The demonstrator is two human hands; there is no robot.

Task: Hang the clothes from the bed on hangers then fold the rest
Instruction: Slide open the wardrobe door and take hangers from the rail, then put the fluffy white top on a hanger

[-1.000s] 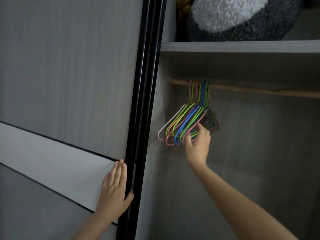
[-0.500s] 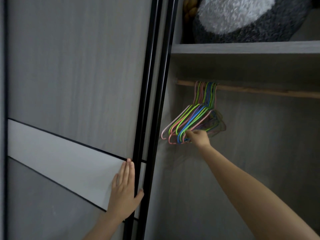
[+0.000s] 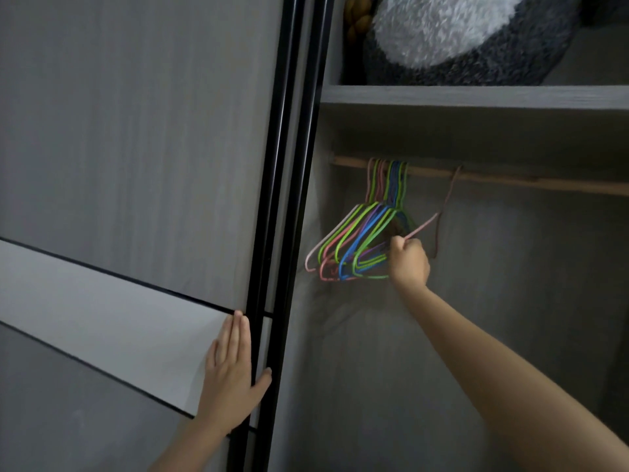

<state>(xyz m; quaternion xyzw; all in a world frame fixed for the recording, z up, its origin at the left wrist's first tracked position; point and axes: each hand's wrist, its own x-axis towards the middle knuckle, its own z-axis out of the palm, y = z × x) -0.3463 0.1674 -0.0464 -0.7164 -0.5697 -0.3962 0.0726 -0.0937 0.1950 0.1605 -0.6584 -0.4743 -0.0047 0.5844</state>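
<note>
Left hand (image 3: 231, 379) flat, fingers straight, on edge of grey sliding wardrobe door (image 3: 136, 165): likely braces it open. Right hand (image 3: 408, 264) clenched round dusky-pink wire hanger (image 3: 422, 226), singled out from multicoloured hanger bunch (image 3: 357, 240) just left of fist. Hook seemingly on wooden rail (image 3: 510, 180) above, blurred. Clothes, bed out of view.

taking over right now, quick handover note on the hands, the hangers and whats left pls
The left hand is open, flat on the sliding door near its edge.
The right hand grips the lower end of a pink hanger, which hangs apart from the bunch of hangers. Its hook looks to sit on the rod.
Done: wardrobe open, one hanger picked out.
Left: lift that hanger off, hang the clothes, fold the rest. The bed and the clothes are out of view.
</note>
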